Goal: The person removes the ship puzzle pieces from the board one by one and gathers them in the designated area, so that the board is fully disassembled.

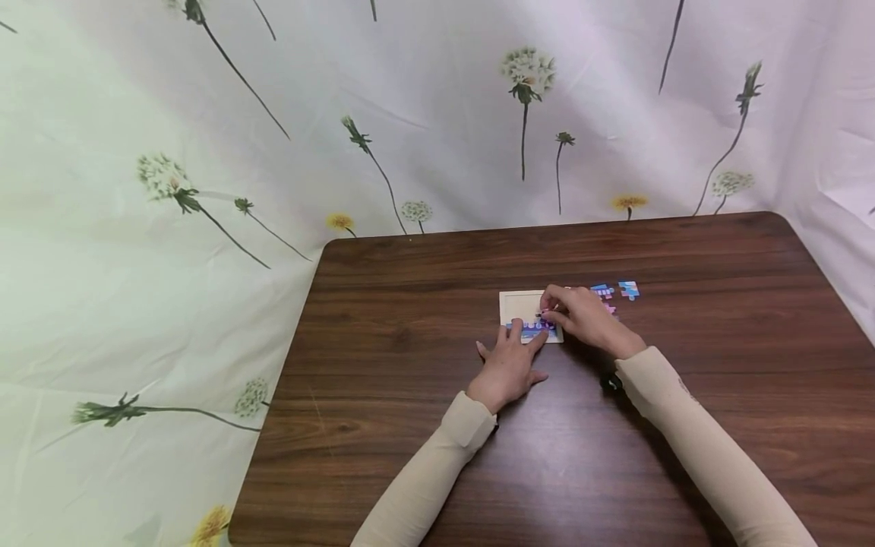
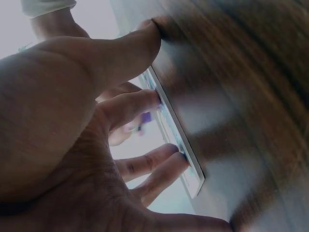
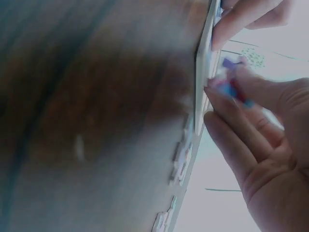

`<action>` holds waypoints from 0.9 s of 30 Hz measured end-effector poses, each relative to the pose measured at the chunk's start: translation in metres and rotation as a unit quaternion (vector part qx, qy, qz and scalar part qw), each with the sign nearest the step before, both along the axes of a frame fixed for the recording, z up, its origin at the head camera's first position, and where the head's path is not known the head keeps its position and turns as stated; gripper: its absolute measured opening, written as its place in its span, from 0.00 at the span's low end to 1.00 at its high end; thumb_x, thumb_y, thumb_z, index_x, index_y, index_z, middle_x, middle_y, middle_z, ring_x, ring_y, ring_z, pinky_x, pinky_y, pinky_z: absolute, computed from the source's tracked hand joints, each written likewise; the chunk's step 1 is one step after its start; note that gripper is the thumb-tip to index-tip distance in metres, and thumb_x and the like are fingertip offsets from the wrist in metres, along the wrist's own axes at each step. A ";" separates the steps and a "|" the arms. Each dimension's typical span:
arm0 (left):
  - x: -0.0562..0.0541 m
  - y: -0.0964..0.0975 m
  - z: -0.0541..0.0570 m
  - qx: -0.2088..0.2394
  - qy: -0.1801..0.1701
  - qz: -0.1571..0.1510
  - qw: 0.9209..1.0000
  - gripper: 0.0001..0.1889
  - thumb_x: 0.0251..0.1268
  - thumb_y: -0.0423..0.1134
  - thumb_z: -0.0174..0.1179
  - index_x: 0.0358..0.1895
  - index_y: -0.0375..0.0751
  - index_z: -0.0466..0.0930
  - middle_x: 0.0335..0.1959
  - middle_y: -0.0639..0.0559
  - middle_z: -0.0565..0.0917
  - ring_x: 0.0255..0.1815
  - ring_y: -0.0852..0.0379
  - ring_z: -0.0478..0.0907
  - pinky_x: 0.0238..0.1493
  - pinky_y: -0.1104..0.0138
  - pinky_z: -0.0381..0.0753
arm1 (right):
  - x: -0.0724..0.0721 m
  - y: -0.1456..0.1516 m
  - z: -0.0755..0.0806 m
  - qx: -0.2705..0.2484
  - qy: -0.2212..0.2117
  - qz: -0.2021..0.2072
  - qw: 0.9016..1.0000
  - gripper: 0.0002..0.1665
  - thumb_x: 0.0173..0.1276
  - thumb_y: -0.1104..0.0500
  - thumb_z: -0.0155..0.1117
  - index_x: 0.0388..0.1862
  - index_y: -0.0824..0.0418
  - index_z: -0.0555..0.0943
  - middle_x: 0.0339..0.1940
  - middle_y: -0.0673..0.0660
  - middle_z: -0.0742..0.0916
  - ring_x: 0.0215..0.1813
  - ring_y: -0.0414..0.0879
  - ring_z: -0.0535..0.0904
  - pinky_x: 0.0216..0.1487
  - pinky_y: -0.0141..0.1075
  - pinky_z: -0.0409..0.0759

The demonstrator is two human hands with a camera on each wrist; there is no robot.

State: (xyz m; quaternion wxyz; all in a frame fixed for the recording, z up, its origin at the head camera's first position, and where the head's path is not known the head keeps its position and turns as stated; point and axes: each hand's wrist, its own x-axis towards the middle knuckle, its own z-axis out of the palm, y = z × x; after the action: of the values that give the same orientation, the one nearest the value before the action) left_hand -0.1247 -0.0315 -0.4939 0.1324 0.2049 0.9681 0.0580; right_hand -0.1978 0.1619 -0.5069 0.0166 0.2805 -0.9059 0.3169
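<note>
A shallow light puzzle tray (image 1: 519, 302) lies on the table, with blue and purple puzzle pieces (image 1: 529, 332) fitted along its near side. My left hand (image 1: 506, 368) spreads over that near edge, its fingertips pressing on the tray and the fitted row. Above the tray's right part, my right hand (image 1: 584, 315) pinches a purple, blue and red puzzle piece (image 3: 231, 87) between thumb and fingers. In the right wrist view the piece is tilted and blurred, close over the tray. The left wrist view shows the left thumb and little finger down on the wood beside the tray.
Several loose puzzle pieces (image 1: 628, 289) lie on the dark wooden table (image 1: 396, 342) just right of the tray, partly behind the right hand. A white cloth with dandelion prints (image 1: 437, 114) hangs behind the table's far edge and along its left side.
</note>
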 end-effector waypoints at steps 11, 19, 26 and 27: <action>0.000 0.001 0.003 0.000 -0.005 0.001 1.000 0.36 0.72 0.60 0.62 0.80 0.65 0.64 0.73 0.44 0.65 0.73 0.40 0.65 0.63 0.24 0.71 | 0.004 0.018 -0.003 -0.084 -0.056 -0.031 0.994 0.06 0.76 0.65 0.65 0.49 0.63 0.82 0.44 0.59 0.91 0.48 0.55 0.90 0.50 0.52 0.87; 0.002 0.000 0.003 0.006 -0.004 0.004 1.000 0.36 0.72 0.60 0.63 0.81 0.65 0.63 0.74 0.44 0.64 0.75 0.39 0.64 0.63 0.24 0.70 | 0.009 0.039 0.002 -0.103 -0.045 -0.092 0.989 0.10 0.76 0.60 0.66 0.52 0.63 0.84 0.47 0.61 0.92 0.47 0.57 0.91 0.48 0.44 0.88; 0.005 0.000 0.002 0.005 0.005 0.005 1.000 0.37 0.71 0.60 0.63 0.81 0.65 0.62 0.75 0.43 0.63 0.75 0.39 0.64 0.64 0.24 0.70 | 0.015 0.059 0.009 -0.126 -0.028 -0.140 0.982 0.08 0.75 0.60 0.68 0.46 0.63 0.84 0.42 0.64 0.91 0.37 0.56 0.92 0.32 0.27 0.83; 0.006 0.000 0.001 0.005 0.006 0.006 1.000 0.37 0.71 0.60 0.63 0.81 0.65 0.62 0.75 0.43 0.63 0.75 0.39 0.64 0.64 0.24 0.70 | 0.016 0.062 0.009 -0.129 -0.029 -0.146 0.980 0.07 0.74 0.60 0.69 0.46 0.63 0.84 0.42 0.65 0.91 0.37 0.56 0.92 0.31 0.27 0.83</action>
State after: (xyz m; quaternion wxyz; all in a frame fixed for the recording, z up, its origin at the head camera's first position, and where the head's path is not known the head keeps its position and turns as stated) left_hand -0.1191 -0.0318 -0.4926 0.1256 0.2005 0.9696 0.0621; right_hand -0.1821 0.2242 -0.4978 0.0726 0.1317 -0.8888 0.4328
